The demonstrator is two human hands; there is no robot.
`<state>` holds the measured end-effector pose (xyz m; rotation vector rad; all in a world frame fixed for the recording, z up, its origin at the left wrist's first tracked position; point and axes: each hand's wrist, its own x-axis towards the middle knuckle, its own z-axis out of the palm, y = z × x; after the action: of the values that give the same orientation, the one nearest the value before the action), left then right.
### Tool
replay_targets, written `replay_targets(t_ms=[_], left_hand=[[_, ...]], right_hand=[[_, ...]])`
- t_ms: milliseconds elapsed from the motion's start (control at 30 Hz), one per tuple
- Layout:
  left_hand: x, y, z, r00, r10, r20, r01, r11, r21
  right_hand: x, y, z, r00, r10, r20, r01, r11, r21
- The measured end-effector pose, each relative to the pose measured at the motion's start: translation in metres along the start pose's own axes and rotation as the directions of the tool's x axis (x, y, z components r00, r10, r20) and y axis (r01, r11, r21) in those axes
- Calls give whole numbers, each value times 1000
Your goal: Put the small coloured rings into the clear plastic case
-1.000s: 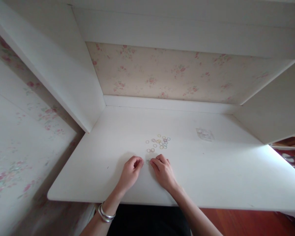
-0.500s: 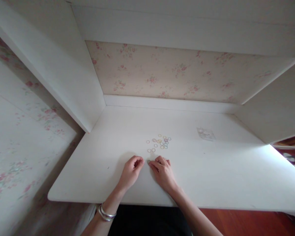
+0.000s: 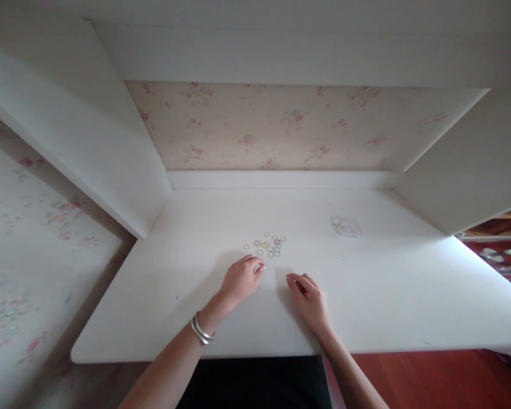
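Rings [image 3: 277,242] lie beside the narrowly curled left hand [image 3: 242,279]; right hand [image 3: 310,301] curls likewise; cannot tell if either holds anything.

You can read no text, label, brand, number or sign on anything in view before you.

Hands [image 3: 242,279] apart, loosely curled

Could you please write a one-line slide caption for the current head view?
Left hand beside scattered thin coloured rings on a white desk, right hand apart.
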<state>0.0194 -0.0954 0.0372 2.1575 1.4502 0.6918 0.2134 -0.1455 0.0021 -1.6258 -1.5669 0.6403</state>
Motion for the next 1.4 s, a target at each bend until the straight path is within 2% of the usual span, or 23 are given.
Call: replay_targets(t_ms=[167,333,467,633,767,867,933,1033,1167,1267,1400], left_hand=[[35,8,17,994,48,103,-66,982,178],[54,13,29,982,46,185,-99,953,286],[57,14,36,975,52,215,-118,944,309],[56,12,39,964,117,240,-177,953,246],[46,5,33,981,147,125,-162,980,119],[28,-8,20,991,132,0,-132,991,-6],[12,-19,9,994,103,-46,-105,993,-51],[-11,-31,-7,996,85,-28,-87,992,-93],[-32,-37,-21,992,108,61,-101,989,-111],[-38,-38,-21,986,131,103,-122,988,-92],[-39,-40,-12,979,172,107,-171,985,-16]], right_hand=[[0,0,2,1000,-15,7,14,999,45],[0,2,1,998,-42,37,40,998,51],[-1,4,0,998,-50,48,48,998,50],[-1,3,0,998,-51,46,49,998,48],[-1,2,0,997,-58,45,56,998,39],[-1,2,0,997,-54,49,52,998,36],[-1,1,1,997,-50,61,48,998,32],[0,0,1,996,-49,80,47,999,19],[1,-2,2,994,-64,92,64,998,3],[1,-3,3,994,-63,93,65,998,-22],[1,-4,3,994,-45,104,50,998,-44]])
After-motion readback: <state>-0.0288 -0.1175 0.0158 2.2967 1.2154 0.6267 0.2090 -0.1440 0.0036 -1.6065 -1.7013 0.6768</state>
